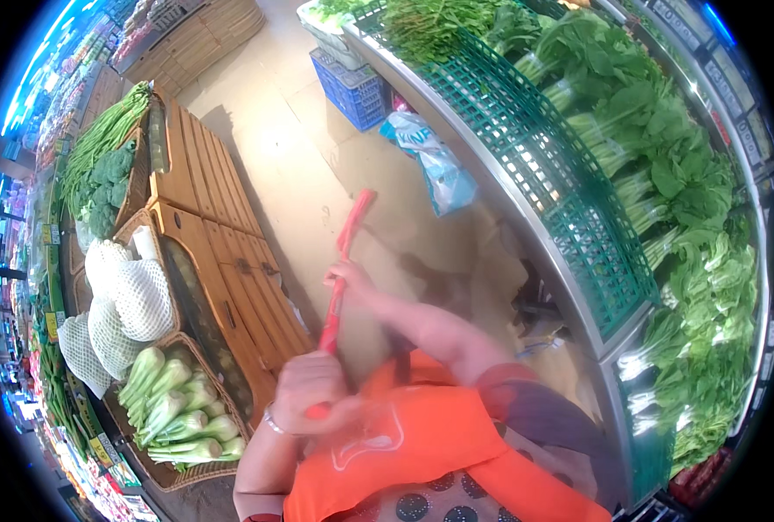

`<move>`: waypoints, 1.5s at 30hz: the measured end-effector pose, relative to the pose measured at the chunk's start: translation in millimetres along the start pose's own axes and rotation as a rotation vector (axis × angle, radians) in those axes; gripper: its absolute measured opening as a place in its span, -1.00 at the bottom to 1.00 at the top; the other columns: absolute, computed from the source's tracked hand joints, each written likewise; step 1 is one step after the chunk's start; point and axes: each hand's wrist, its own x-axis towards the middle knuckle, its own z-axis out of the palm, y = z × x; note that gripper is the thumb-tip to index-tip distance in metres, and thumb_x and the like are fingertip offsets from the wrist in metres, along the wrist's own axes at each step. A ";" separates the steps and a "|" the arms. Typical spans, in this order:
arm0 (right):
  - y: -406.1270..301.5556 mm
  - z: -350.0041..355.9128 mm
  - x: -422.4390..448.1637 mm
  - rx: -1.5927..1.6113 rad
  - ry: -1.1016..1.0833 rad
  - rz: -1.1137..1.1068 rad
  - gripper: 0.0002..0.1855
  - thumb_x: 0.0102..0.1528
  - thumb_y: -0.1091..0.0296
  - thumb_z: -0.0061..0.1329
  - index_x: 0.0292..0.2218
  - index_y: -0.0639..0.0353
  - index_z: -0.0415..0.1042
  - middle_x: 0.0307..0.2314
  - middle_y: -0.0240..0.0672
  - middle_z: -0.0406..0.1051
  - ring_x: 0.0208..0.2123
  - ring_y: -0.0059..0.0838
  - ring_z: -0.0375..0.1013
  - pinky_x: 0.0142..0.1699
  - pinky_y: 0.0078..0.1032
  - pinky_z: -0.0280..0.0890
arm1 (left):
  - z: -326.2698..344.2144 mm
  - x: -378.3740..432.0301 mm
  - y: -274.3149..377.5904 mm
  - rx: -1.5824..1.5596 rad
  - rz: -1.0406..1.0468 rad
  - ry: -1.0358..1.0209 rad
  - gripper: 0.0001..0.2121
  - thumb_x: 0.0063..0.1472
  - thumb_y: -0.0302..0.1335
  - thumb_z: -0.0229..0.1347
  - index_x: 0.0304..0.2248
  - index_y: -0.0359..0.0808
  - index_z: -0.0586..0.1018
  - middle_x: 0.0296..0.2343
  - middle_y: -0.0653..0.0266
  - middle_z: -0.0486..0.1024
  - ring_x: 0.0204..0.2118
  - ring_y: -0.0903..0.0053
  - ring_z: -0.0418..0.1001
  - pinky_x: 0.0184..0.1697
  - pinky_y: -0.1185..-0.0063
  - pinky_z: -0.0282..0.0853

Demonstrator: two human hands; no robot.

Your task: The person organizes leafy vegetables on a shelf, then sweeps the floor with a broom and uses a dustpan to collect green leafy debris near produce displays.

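Note:
A long red pole point(332, 320), its surface wrapped or twisted-looking, slants away from my body over the floor. My left hand point(313, 385), with a bracelet at the wrist, is closed around its near end, in front of my orange apron point(406, 430). Farther along the pole, my right hand point(349, 276) grips it with the arm stretched across from the right. Beyond that hand the pole runs on to a blurred far end near the floor. Whether a tool head is fixed there I cannot tell.
On the left, a slatted wooden display stand point(220, 261) bears baskets of vegetables, including pale-stemmed ones point(184, 411). A metal-edged shelf with green plastic grating point(530, 143) and leafy greens point(622, 124) curves along the right. A plastic bag point(436, 163) and blue crate point(351, 88) stand on the floor.

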 end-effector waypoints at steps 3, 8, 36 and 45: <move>15.0 -1.7 13.8 -0.128 -0.219 0.067 -0.95 -0.20 0.42 -0.09 -0.56 0.08 0.36 -0.57 -0.27 0.36 -0.43 -0.25 0.33 -0.30 -0.37 0.17 | -30.6 -2.1 8.6 -0.141 -0.015 0.415 -0.69 0.02 -0.48 -0.02 -0.79 -0.21 0.17 -0.82 0.40 0.23 -0.78 0.60 0.20 -0.66 0.62 0.21; 18.0 -37.9 6.5 -0.510 -0.679 0.276 -0.89 -0.19 0.38 -0.12 -0.51 0.04 0.40 -0.58 -0.28 0.37 -0.43 -0.27 0.37 -0.36 -0.33 0.22 | -38.8 -18.8 -23.8 -0.392 -0.507 0.827 -0.80 0.01 -0.65 -0.12 -0.73 -0.37 0.29 -0.66 0.29 0.35 -0.61 0.57 0.28 -0.58 0.66 0.18; -21.1 28.5 80.7 0.473 -2.305 1.234 -0.68 -0.01 0.20 -0.20 -0.27 0.23 0.34 -0.33 -0.26 0.30 -0.32 -0.53 0.31 -0.26 -0.52 0.25 | 1.3 64.0 -58.1 0.421 -0.773 0.898 -0.50 -0.13 -0.25 0.14 -0.18 -0.32 0.35 -0.20 0.13 0.25 -0.15 0.22 0.21 -0.09 0.35 0.10; 44.6 66.6 175.6 -0.778 -2.178 0.235 -0.60 -0.09 0.30 -0.15 -0.17 0.22 0.29 -0.57 -0.33 0.33 -0.55 -0.51 0.32 -0.47 -0.57 0.27 | 277.5 -35.9 -99.7 0.113 -1.805 1.027 -0.58 0.00 -0.32 0.04 -0.12 -0.26 0.30 -0.26 0.10 0.34 -0.20 0.29 0.31 -0.15 0.48 0.23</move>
